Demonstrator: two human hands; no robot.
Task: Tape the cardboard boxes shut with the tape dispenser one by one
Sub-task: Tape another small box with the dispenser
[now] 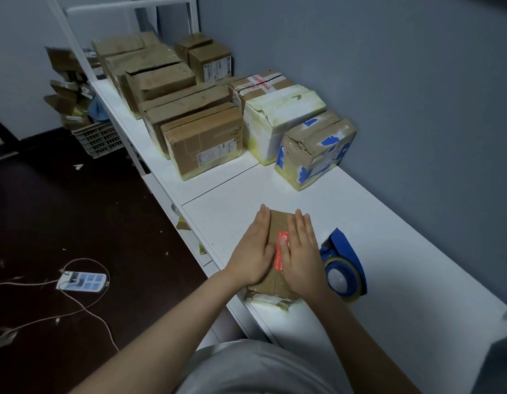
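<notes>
A small brown cardboard box (pixel 278 223) with a red label lies near the front edge of the white table (pixel 388 251). My left hand (pixel 253 251) presses flat on its left flap and my right hand (pixel 300 251) presses flat on its right flap, fingers straight. The hands meet over the centre seam. A blue tape dispenser (pixel 343 265) with a roll of clear tape lies on the table just right of the box, apart from my right hand.
Several more cardboard boxes (pixel 204 143) stand in rows at the far end of the table, one with blue tape (pixel 315 149) nearest. A power strip (pixel 82 281) with cables lies on the dark floor at left. A plastic crate (pixel 100 139) sits beyond the table.
</notes>
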